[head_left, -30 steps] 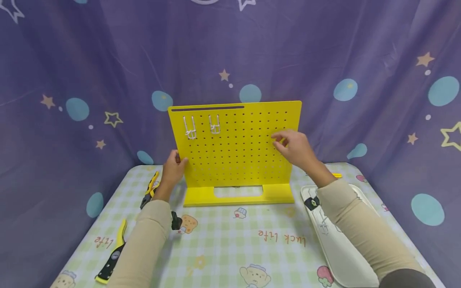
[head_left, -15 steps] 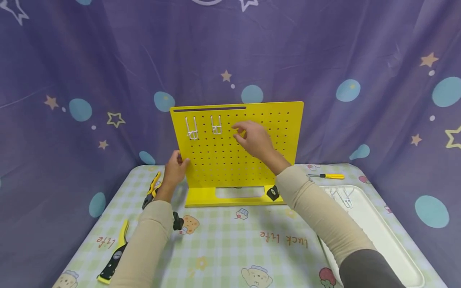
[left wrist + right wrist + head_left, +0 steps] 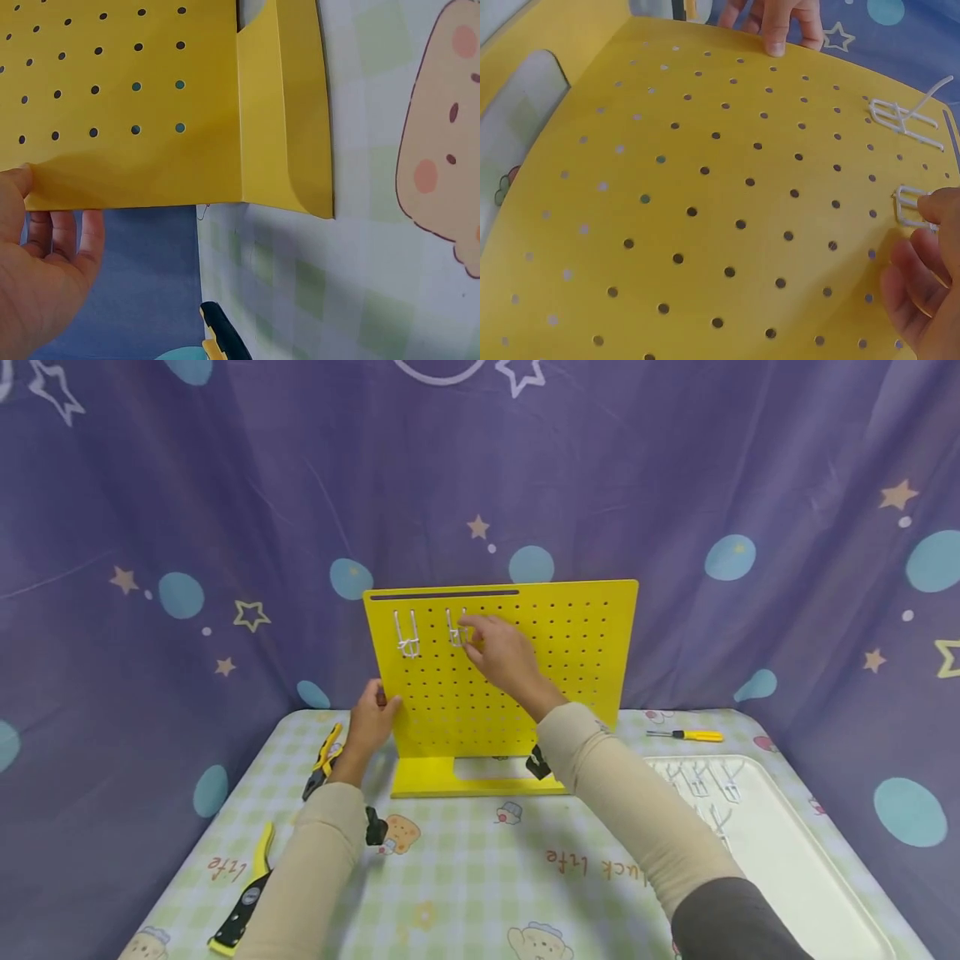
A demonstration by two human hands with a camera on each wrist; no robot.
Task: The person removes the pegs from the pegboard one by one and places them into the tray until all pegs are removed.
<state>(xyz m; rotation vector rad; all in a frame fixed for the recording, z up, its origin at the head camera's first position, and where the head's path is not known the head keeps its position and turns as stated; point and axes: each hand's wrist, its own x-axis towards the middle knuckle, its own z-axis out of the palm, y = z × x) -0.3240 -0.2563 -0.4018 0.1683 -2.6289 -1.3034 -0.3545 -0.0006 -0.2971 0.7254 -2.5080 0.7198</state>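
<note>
In the right foreground, a long white tray (image 3: 795, 885) bears loose white wire hooks (image 3: 732, 791). Beyond, the left hand (image 3: 371, 722) grips the side edge of an upright yellow perforated pegboard (image 3: 450, 718), thumb in front. The right hand (image 3: 504, 653) has its bent fingertips right at a white double-prong wire hook (image 3: 908, 202) mounted high on the board; whether they pinch it, I cannot tell. A similar hook with a long prong (image 3: 900, 118) hangs farther left.
</note>
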